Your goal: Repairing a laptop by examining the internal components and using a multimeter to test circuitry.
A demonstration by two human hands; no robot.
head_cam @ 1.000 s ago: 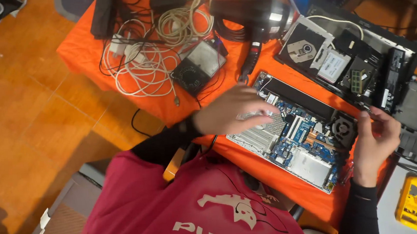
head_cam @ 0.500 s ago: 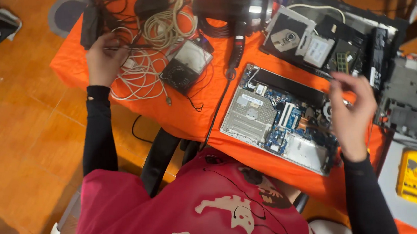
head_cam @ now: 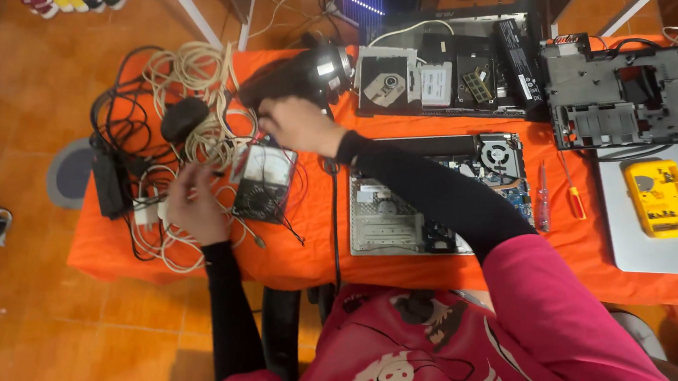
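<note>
Orange-clothed worktop (head_cam: 310, 232) carries an analog multimeter (head_cam: 265, 178): left hand (head_cam: 193, 205), grip clamped on white cables (head_cam: 170, 250) beside it, right hand (head_cam: 296, 126) clamped on the black hair dryer (head_cam: 295, 74) above it.

there's just one view, from a camera worn on the person's head, looking almost straight down over their chest and arms. it sits fairly high, far enough to take in the whole orange-covered desk (head_cam: 295, 249), the tiled floor (head_cam: 40, 347) to its left, and table legs along the top edge.
</note>
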